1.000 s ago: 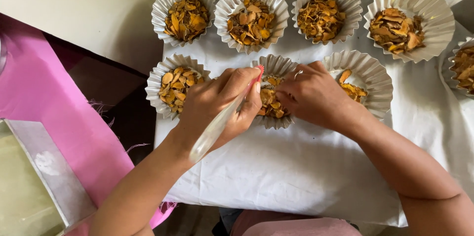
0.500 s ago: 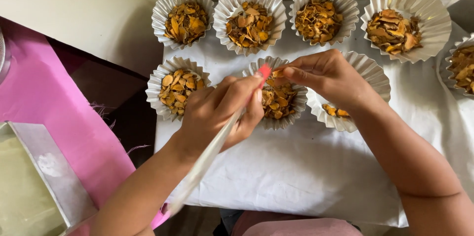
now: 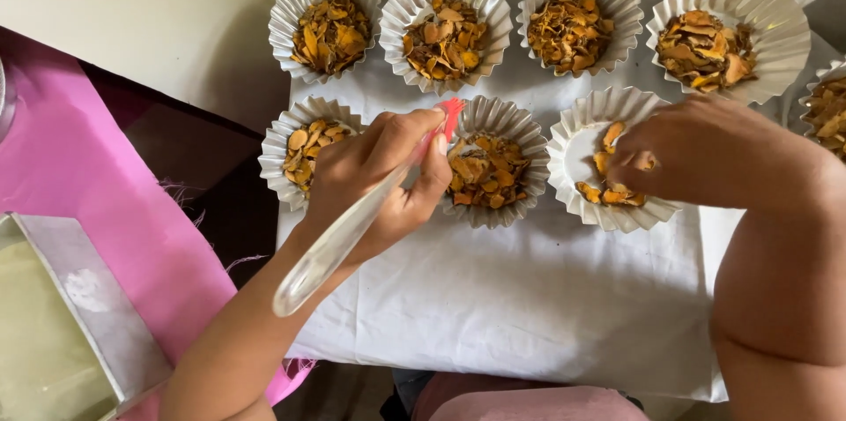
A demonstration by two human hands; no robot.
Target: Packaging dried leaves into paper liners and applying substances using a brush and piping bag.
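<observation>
Eight fluted white paper cups counted: four along the back row, three in the front row, one more cut off at the right edge. All hold orange-brown dried slices on a white cloth (image 3: 529, 298).

Left hand (image 3: 379, 183) clenched around a clear-handled brush (image 3: 352, 223), red tip at the rim of the middle front cup (image 3: 489, 165). Right hand (image 3: 705, 152) over the sparsely filled right front cup (image 3: 608, 161), fingertips pinched among the slices; grasp hidden.

Pink cloth (image 3: 79, 201) at left; metal tray (image 3: 79, 315) at lower left.
</observation>
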